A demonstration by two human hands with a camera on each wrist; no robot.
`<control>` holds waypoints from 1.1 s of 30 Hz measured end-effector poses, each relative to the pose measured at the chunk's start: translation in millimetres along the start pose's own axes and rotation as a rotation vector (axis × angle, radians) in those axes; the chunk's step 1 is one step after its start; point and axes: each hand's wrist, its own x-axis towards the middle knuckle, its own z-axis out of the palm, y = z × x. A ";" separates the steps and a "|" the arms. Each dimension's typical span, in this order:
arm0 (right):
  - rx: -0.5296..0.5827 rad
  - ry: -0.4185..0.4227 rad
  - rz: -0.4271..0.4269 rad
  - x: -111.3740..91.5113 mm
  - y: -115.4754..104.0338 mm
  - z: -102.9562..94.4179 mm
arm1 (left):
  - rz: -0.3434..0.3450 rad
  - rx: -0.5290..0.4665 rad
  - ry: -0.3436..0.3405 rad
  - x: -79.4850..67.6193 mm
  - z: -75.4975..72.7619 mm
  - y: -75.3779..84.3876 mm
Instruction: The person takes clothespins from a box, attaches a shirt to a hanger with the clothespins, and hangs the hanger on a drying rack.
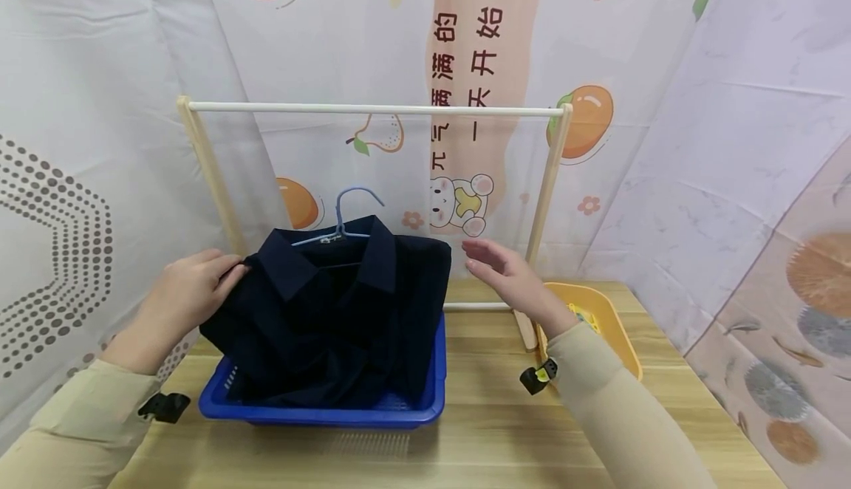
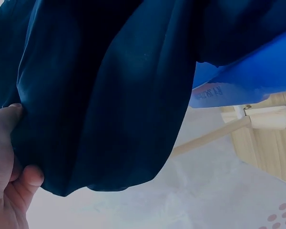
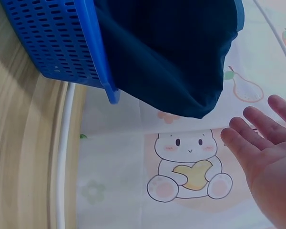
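Note:
A dark navy collared shirt (image 1: 326, 312) hangs on a light blue hanger (image 1: 340, 216), its lower part bunched in a blue plastic basket (image 1: 326, 416). My left hand (image 1: 189, 289) pinches the shirt at its left shoulder; in the left wrist view the thumb and fingertips meet the cloth (image 2: 109, 105) at its edge. My right hand (image 1: 501, 271) is held in the air just right of the shirt's other shoulder, apart from it. Its fingers are extended and hold nothing, as the right wrist view shows (image 3: 264, 143). The hanger's hook stands up above the collar.
Behind the basket stands a rack with a white top rod (image 1: 379, 109) and wooden legs (image 1: 548, 179). A yellow tray (image 1: 621, 330) with small yellow items sits at the right on the wooden table (image 1: 492, 400). Printed curtains (image 1: 665, 142) surround the table.

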 end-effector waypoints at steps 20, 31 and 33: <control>0.012 0.030 -0.003 -22.0 -2.3 -32.7 | 0.095 0.013 0.139 9.1 -1.1 1.9; -0.059 0.059 0.011 -38.5 1.4 -52.6 | 0.134 0.034 0.188 19.1 -5.9 3.9; -0.064 0.062 0.021 -41.7 1.9 -55.6 | 0.139 0.035 0.193 20.8 -6.7 4.9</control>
